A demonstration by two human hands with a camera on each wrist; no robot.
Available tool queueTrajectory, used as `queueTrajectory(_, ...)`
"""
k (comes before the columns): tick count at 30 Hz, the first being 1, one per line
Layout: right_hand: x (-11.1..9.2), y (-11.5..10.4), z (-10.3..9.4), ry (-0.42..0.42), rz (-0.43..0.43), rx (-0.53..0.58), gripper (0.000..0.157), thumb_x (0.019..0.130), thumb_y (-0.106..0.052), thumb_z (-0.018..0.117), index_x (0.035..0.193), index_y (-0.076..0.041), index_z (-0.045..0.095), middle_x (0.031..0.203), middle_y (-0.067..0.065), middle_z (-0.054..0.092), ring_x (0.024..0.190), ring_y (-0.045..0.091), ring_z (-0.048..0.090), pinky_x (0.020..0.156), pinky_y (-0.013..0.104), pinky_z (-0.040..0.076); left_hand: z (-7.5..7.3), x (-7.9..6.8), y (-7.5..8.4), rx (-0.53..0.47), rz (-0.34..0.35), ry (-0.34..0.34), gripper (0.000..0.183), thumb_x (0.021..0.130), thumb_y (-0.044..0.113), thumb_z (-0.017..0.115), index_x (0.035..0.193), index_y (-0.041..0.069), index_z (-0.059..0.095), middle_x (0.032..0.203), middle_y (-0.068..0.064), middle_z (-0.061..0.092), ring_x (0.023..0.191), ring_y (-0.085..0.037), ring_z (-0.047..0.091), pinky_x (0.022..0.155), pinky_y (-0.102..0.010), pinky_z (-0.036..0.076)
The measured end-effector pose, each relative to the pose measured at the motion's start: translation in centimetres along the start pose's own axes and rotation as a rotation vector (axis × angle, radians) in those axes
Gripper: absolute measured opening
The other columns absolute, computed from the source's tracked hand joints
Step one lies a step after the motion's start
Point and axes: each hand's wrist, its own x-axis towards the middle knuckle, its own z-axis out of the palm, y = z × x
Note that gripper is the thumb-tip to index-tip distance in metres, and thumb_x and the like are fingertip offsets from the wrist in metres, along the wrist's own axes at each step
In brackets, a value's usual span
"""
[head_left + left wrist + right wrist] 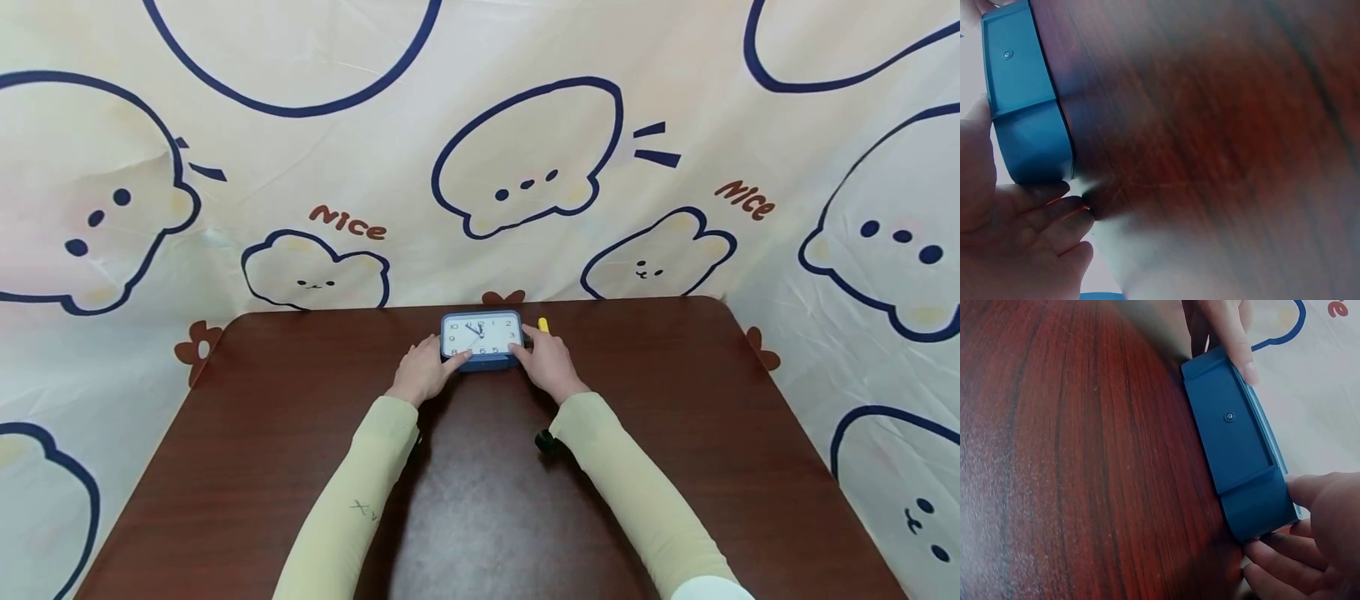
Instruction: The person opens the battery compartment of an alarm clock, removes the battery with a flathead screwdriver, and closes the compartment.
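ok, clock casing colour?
Blue. The casing shows best in the right wrist view.

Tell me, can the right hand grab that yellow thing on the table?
Probably yes: the yellow thing looks close to the right hand, nothing visible between, but that hand holds the clock and might need to let go.

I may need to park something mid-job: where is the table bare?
Free: the table left of the left sleeve, right of the right sleeve, and between both sleeves. Crowded: the far middle, where left hand and right hand grip the clock, a yellow item close by.
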Motion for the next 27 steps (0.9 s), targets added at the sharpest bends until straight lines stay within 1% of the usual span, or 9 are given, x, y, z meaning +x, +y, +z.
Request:
queueTrajectory(11, 0.22, 0.32, 0.08, -0.007, 0.0, 0.018, 0.06, 0.091, -0.039, 0.06, 0.141, -0.011, 0.043, 0.135, 0.009, 0.05, 0.108, 0.02, 0.053, 0.095, 0.041, 0.041, 0.3, 0.25, -0.32, -0.02, 0.015, 0.012, 0.083, 0.089, 0.061, 0.045, 0.141, -0.003, 0.035, 0.142, -0.022, 0.037, 0.131, -0.032, 0.033, 0.109, -0.044, 0.017)
queueTrajectory(16, 0.12, 0.31, -0.12, -0.001, 0.023, 0.04, 0.06, 0.09, -0.039, 0.061, 0.141, -0.012, 0.044, 0.134, 0.009, 0.051, 0.102, 0.019, 0.055, 0.094, 0.041, 0.042, 0.12, 0.24, -0.1, -0.051, 0.021, 0.012, 0.082, 0.089, 0.061, 0.046, 0.142, -0.002, 0.035, 0.143, -0.021, 0.037, 0.132, -0.032, 0.031, 0.109, -0.045, 0.016)
queueTrajectory(21, -0.06, 0.21, -0.08, -0.016, 0.04, 0.06, 0.06, 0.09, -0.038, 0.061, 0.142, -0.012, 0.043, 0.133, 0.009, 0.051, 0.101, 0.018, 0.055, 0.093, 0.039, 0.043, -0.05, -0.06, -0.1, -0.088, 0.006, -0.008, 0.083, 0.089, 0.061, 0.047, 0.144, 0.0, 0.033, 0.144, -0.021, 0.034, 0.133, -0.033, 0.029, 0.109, -0.046, 0.017)
queueTrajectory(24, -0.16, 0.16, -0.02, -0.007, 0.051, 0.07, 0.059, 0.09, -0.037, 0.062, 0.141, -0.011, 0.044, 0.133, 0.008, 0.052, 0.1, 0.017, 0.055, 0.092, 0.038, 0.044, -0.14, -0.09, -0.12, -0.115, 0.005, -0.02, 0.084, 0.088, 0.061, 0.049, 0.144, 0.0, 0.033, 0.145, -0.021, 0.033, 0.132, -0.034, 0.031, 0.108, -0.047, 0.019)
queueTrajectory(27, -0.27, 0.12, 0.03, 0.003, 0.05, 0.076, 0.059, 0.09, -0.036, 0.062, 0.14, -0.011, 0.045, 0.132, 0.008, 0.052, 0.099, 0.017, 0.055, 0.091, 0.037, 0.045, -0.16, 0.03, -0.16, -0.139, 0.012, -0.012, 0.084, 0.087, 0.06, 0.051, 0.143, 0.0, 0.036, 0.142, -0.02, 0.037, 0.127, -0.034, 0.037, 0.105, -0.047, 0.025)
